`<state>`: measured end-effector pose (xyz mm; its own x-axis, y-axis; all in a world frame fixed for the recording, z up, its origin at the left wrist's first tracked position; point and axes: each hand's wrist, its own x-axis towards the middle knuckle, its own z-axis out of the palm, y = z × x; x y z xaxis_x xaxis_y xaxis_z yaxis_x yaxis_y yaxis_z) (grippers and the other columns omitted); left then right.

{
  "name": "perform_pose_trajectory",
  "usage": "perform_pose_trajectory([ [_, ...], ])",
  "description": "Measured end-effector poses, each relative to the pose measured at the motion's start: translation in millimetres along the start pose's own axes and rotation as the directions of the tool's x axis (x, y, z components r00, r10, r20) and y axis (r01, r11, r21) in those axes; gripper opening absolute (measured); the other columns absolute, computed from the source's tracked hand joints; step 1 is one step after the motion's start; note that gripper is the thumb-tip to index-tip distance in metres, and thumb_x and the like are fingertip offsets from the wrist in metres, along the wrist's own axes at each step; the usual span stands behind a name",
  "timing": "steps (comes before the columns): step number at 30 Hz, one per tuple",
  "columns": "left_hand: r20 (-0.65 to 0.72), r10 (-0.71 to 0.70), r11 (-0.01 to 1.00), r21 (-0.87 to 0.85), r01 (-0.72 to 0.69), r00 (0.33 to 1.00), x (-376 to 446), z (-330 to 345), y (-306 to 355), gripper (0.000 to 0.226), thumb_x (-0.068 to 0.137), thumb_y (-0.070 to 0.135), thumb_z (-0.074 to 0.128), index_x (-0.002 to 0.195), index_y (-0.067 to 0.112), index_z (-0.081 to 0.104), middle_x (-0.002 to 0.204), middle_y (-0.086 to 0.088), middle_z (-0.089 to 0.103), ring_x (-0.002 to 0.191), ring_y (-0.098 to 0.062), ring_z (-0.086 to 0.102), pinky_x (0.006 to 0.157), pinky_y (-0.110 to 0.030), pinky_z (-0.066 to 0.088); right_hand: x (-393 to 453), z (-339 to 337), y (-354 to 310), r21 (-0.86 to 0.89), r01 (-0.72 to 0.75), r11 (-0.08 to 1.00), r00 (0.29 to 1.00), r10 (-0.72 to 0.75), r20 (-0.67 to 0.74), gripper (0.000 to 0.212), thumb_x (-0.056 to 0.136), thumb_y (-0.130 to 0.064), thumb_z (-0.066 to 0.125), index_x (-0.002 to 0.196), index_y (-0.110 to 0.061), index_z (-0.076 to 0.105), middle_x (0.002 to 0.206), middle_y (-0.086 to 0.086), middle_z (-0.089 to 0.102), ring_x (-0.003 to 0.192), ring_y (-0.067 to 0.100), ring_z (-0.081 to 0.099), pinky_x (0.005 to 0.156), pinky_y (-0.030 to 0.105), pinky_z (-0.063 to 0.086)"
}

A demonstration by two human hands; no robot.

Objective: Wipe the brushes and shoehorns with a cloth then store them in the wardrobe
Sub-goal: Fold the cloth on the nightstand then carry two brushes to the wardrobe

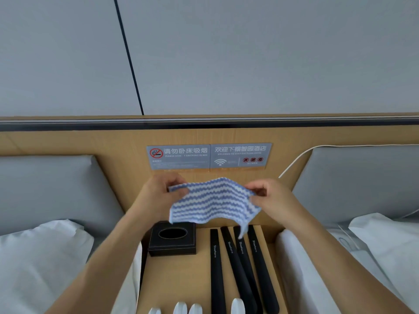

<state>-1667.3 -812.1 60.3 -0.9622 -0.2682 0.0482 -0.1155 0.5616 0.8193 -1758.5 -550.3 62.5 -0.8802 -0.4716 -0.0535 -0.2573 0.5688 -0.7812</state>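
Cloth (212,201) is soft ribbed weave, blue/white wavy stripes, stretched flat in the air between both hands: left hand (159,193) pinches its 9 o'clock edge, right hand (269,196) pinches the 3 o'clock corner. At 6 o'clock under the cloth, four slim matte black shoehorns (240,266) lie side by side on the wooden nightstand (179,279); black leather tissue box (172,241) at 7 o'clock, white brush tips (188,308) at the bottom edge

Soft even light, wide-angle distortion
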Motion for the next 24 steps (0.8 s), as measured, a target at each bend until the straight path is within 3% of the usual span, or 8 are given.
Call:
perform_pose_trajectory([
  [2,-0.036,0.027,0.999,0.038,-0.026,0.999,4,-15,-3,0.014,0.085,0.021,0.074,0.076,0.030,0.071,0.071,0.016,0.070,0.064,0.003,0.062,0.062,-0.018,0.041,3,-13,6,-0.260,0.034,0.965,0.999,-0.044,-0.032,0.023,0.095,-0.005,0.060,0.104,-0.021,0.075,0.095,-0.006,0.071,0.087,0.009,0.063,0.068,0.015,0.041],
  [5,-0.098,0.040,0.999,0.030,-0.037,0.994,6,-29,-7,0.010,0.081,0.023,0.079,0.076,0.031,0.076,0.070,0.013,0.072,0.064,-0.001,0.063,0.061,-0.020,0.043,4,-25,13,-0.353,0.056,0.934,0.993,-0.088,-0.075,0.015,0.098,-0.013,0.060,0.095,-0.024,0.069,0.091,-0.008,0.065,0.083,0.007,0.058,0.065,0.015,0.035],
  [9,-0.163,0.033,0.999,-0.032,-0.038,0.986,6,-32,-8,0.011,0.077,0.025,0.083,0.074,0.034,0.077,0.068,0.010,0.073,0.059,0.000,0.064,0.051,-0.011,0.045,5,-29,18,-0.059,0.018,0.998,0.995,-0.023,-0.094,0.013,0.100,-0.019,0.060,0.089,-0.023,0.066,0.089,-0.007,0.073,0.087,0.011,0.068,0.071,0.024,0.045],
  [12,-0.149,0.008,0.990,-0.135,-0.028,0.989,5,-33,-8,0.007,0.075,0.027,0.083,0.078,0.032,0.079,0.070,0.002,0.075,0.063,-0.011,0.072,0.059,-0.020,0.057,2,-32,23,0.181,0.005,0.983,0.986,0.025,-0.165,0.012,0.098,-0.018,0.063,0.091,-0.013,0.071,0.087,0.006,0.077,0.091,0.027,0.071,0.083,0.038,0.052],
  [14,-0.148,0.001,0.980,-0.197,-0.030,0.989,4,-34,-7,0.006,0.072,0.029,0.083,0.077,0.028,0.079,0.073,0.000,0.077,0.067,-0.018,0.075,0.060,-0.024,0.060,-1,-37,25,0.325,0.011,0.946,0.980,0.054,-0.190,0.011,0.096,-0.016,0.066,0.091,-0.011,0.074,0.086,0.007,0.078,0.088,0.026,0.073,0.085,0.038,0.056],
  [18,-0.141,0.025,0.952,-0.298,-0.067,0.990,0,-34,-4,0.022,0.064,0.037,0.084,0.077,0.021,0.079,0.076,-0.005,0.077,0.068,-0.018,0.075,0.058,-0.021,0.058,-8,-48,25,0.560,-0.016,0.828,0.976,0.134,-0.170,0.015,0.086,-0.027,0.073,0.087,-0.013,0.077,0.090,0.010,0.079,0.082,0.021,0.075,0.077,0.032,0.059],
  [21,-0.066,-0.013,0.935,-0.356,-0.011,0.998,2,-36,-3,0.029,0.064,0.042,0.084,0.080,0.018,0.078,0.082,-0.007,0.078,0.076,-0.018,0.075,0.063,-0.020,0.058,-8,-51,24,0.638,-0.077,0.767,0.970,0.206,-0.130,0.025,0.083,-0.032,0.074,0.090,-0.008,0.076,0.091,0.012,0.079,0.080,0.023,0.077,0.063,0.025,0.060],
  [24,-0.036,-0.155,0.947,-0.291,0.138,0.987,10,-25,-7,0.023,0.071,0.033,0.084,0.077,0.013,0.075,0.077,-0.007,0.077,0.073,-0.023,0.076,0.068,-0.036,0.062,-4,-40,23,0.613,-0.153,0.775,0.947,0.292,-0.133,0.027,0.090,-0.030,0.072,0.094,-0.003,0.073,0.087,0.010,0.079,0.077,0.024,0.078,0.059,0.026,0.060],
])
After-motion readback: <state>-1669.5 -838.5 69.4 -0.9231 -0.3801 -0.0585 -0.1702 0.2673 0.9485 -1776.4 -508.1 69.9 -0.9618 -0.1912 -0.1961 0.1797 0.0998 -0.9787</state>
